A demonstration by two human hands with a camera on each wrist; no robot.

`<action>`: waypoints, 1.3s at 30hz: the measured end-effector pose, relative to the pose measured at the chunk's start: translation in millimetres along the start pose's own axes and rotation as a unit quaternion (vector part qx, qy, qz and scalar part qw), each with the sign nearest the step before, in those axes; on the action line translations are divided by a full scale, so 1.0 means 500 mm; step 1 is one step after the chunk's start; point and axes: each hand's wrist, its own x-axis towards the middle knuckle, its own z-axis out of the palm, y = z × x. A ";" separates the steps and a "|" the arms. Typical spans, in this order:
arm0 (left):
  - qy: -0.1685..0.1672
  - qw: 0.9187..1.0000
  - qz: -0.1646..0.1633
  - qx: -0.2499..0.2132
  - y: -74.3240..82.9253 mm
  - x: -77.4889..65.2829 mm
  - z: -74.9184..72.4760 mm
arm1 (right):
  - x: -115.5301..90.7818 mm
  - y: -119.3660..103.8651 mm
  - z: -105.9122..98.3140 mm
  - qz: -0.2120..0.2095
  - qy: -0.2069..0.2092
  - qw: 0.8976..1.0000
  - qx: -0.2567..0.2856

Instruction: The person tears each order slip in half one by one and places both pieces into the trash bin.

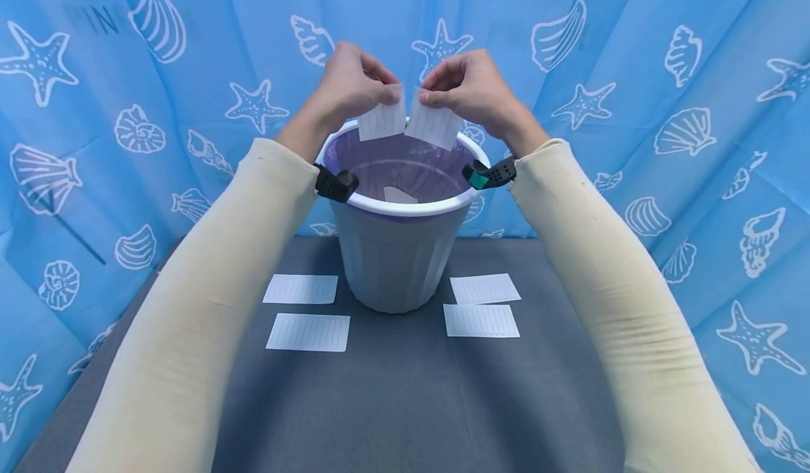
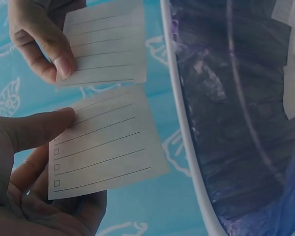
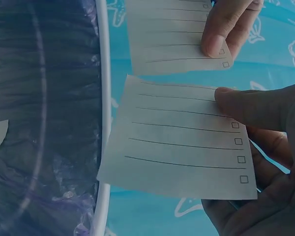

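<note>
Over the far rim of a white bin [image 1: 405, 248], my left hand [image 1: 354, 83] pinches a lined paper piece [image 1: 382, 120] between thumb and fingers. Opposite it, my right hand [image 1: 474, 90] pinches a similar lined piece [image 1: 434, 123]. The two pieces hang side by side, nearly meeting at their inner edges. Small checkboxes run along one side of the left hand's paper [image 2: 103, 147] in the left wrist view, and of the right hand's paper [image 3: 182, 142] in the right wrist view. Inside the bin's purple liner [image 1: 380, 157] lies a paper scrap [image 1: 399, 195].
On the grey tabletop [image 1: 399, 403], two lined cards [image 1: 300, 289] lie left of the bin and two more cards [image 1: 484, 289] lie right of it. A blue shell-print curtain [image 1: 209, 51] hangs behind and at both sides. Black wrist bands [image 1: 335, 183] sit close to the bin's rim.
</note>
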 end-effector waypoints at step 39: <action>-0.019 0.993 0.075 -0.088 -0.069 -0.140 -0.024 | -0.129 0.030 -0.003 -0.078 -0.017 0.992 0.101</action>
